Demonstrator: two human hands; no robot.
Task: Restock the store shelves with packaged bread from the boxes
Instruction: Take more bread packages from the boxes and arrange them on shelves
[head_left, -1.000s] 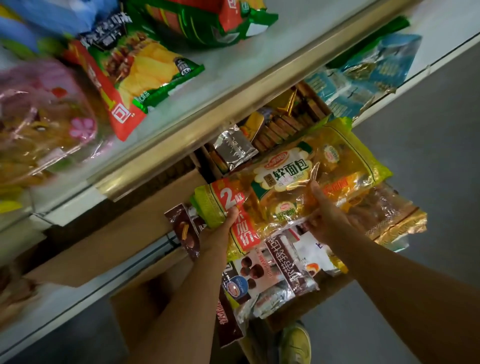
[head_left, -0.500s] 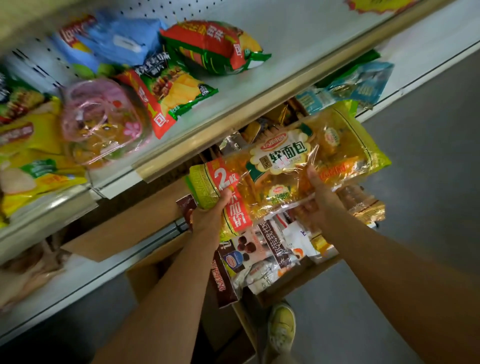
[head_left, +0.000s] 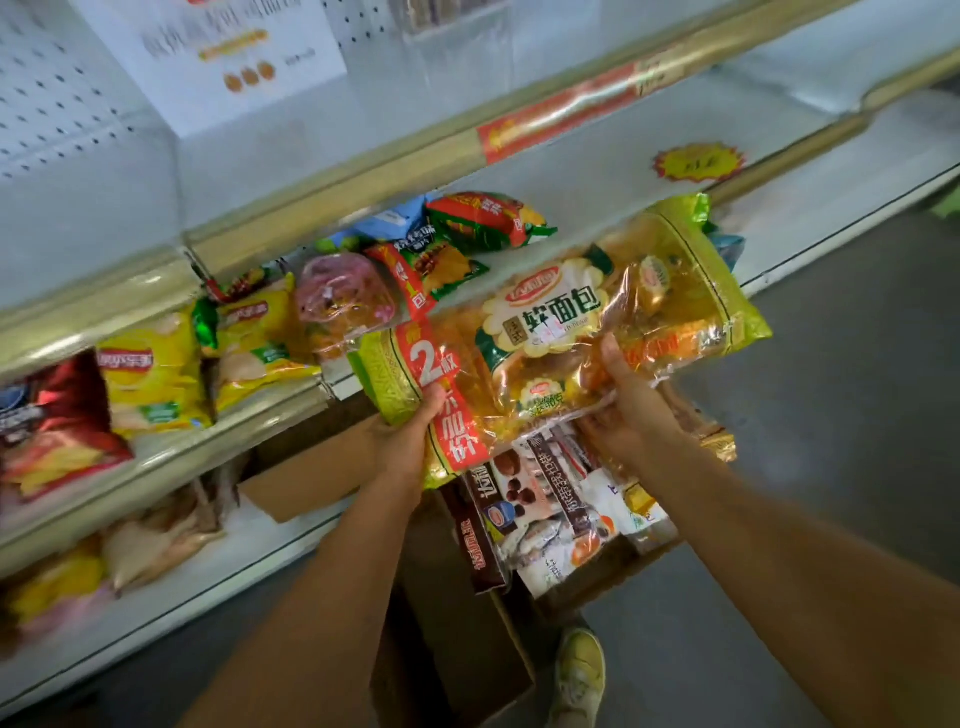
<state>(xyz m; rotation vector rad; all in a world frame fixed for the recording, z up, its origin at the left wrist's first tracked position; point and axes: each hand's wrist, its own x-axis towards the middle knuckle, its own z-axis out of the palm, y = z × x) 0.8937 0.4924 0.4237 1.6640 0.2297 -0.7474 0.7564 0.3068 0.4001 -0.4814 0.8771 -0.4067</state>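
1. Shelving unit (head_left: 597, 171): pale metal tiers with tan front rails run diagonally across the view; a red price strip (head_left: 561, 111) lies on the upper rail and a starburst sticker (head_left: 698, 162) on the tier below it.
2. Cardboard box (head_left: 457, 623): it stands open on the grey floor against the lowest tier, holding brown and white snack packs (head_left: 535, 509).
3. Bread bag (head_left: 561, 332): a long, clear yellow-orange wrapper with green ends, a red band at its left end bearing a white "2", and a scalloped cream label with dark green characters at centre. Rolls show through the film. It is held level in the air, above the box and just in front of the middle tier's front rail, touching no shelf.
4. Chip bags: yellow packs (head_left: 156, 374) and a red one (head_left: 57, 415) lie near the middle tier's left end; green-and-red packs (head_left: 483, 218) and a pink-wrapped bag (head_left: 343, 299) lie further along it, behind the bread bag's left end.
5. Left hand (head_left: 410, 441): it grips the bag's left end from beneath, thumb across the red band.
6. Right hand (head_left: 628, 405): it clasps the bag's lower edge right of centre, thumb pressed on the film, fingers underneath.
7. Yellow shoe (head_left: 579, 670): on the floor beside the box's right side.
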